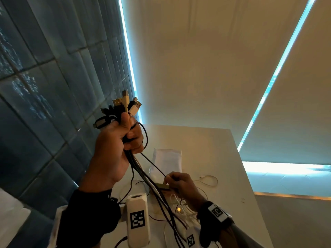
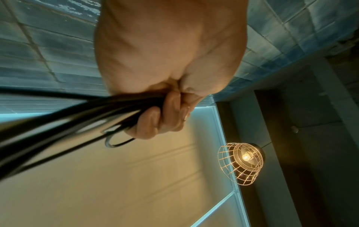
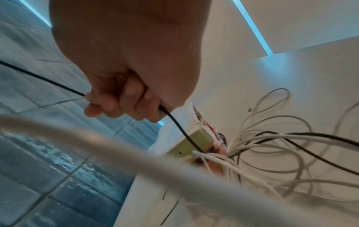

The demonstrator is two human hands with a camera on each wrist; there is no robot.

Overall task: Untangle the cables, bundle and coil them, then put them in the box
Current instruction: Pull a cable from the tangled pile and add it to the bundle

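The left hand (image 1: 118, 140) is fisted round the cables (image 1: 143, 172) below their plugs, raised above the table (image 1: 223, 158); the right hand (image 1: 179, 183) pinches one black cable (image 3: 180, 129) (box nearby). Pulling hard could tighten the tangle
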